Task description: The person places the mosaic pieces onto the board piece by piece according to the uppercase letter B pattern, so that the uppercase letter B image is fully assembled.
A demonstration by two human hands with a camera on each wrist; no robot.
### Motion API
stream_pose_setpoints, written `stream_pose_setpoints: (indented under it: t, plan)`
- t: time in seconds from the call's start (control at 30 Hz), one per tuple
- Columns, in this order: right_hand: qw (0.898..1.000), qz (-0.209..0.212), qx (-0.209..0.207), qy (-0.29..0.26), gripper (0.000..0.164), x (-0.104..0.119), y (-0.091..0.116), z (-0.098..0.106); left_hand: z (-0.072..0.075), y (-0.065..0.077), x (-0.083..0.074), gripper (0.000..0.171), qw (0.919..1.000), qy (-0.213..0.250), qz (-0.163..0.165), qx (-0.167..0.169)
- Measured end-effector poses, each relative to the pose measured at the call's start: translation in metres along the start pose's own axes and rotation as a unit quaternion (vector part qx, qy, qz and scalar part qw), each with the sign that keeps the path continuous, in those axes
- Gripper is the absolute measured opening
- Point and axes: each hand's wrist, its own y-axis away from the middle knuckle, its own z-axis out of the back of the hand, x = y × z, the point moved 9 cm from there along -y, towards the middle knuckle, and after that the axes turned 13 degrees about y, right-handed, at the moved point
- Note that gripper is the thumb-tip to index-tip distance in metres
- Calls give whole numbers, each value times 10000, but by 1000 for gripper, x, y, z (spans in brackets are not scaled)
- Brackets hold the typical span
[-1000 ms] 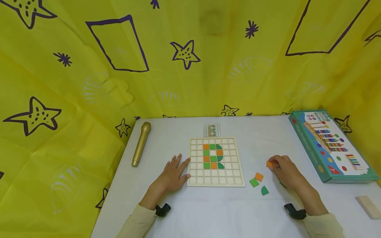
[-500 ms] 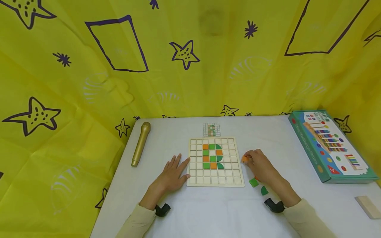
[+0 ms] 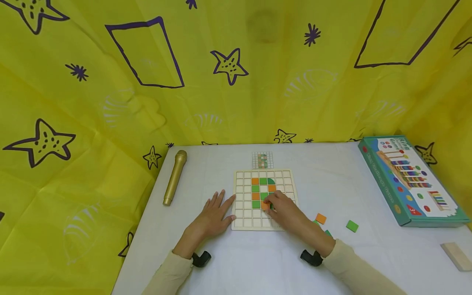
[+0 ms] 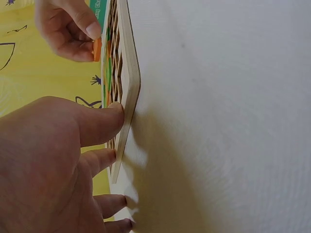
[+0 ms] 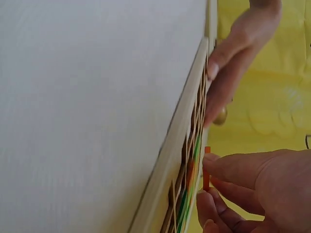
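A pale wooden grid board (image 3: pixel 243 222) lies on the white table, with orange and green tiles set in its cells. My left hand (image 3: pixel 211 218) is spread flat at the board's left edge; in the left wrist view the thumb (image 4: pixel 104 124) touches the rim. Over the board's middle, my right hand (image 3: pixel 289 212) pinches an orange square tile (image 5: pixel 207 167) between thumb and fingers. In the right wrist view this tile stands on edge just above the tiled cells. The right hand hides some of the right-side tiles in the head view.
Right of the board lie a loose orange tile (image 3: pixel 321 218), a green square tile (image 3: pixel 352 225) and green pieces partly behind the right forearm. A small pattern card (image 3: pixel 262 160) sits behind the board. Around them are a golden microphone (image 3: pixel 175 178), a game box (image 3: pixel 413 180) and a wooden block (image 3: pixel 456 256).
My right hand has carried the orange tile leftward from the loose pieces to above the board's middle. A green square tile it covered is now visible. The left hand stays in place.
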Motion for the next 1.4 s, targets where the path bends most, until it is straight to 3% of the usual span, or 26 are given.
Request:
stream_pose_setpoints:
  t: [0.3,0.57,0.83,1.07,1.2,1.4]
  plan:
    - [9978,444,-463,192,12,26,-1,-8,-2,-2,3,65,10000,-21,57,8]
    - [9969,605,-282,412,10,33,-1,-14,-2,-2,6,66,9999,-65,108,18]
    - [9932,940,-445,522,12,34,5,-10,-2,-2,5,66,10000,-1,86,22]
    - [9987,448,-34,260,20,4,16,0,-4,-4,5,66,10000,-36,89,14]
    - [9997,31,107,228,23,-26,27,17,-5,-4,6,66,9999,-55,99,26]
    - [9977,-646,-51,193,29,-79,60,48,-4,-3,4,66,10000,29,95,12]
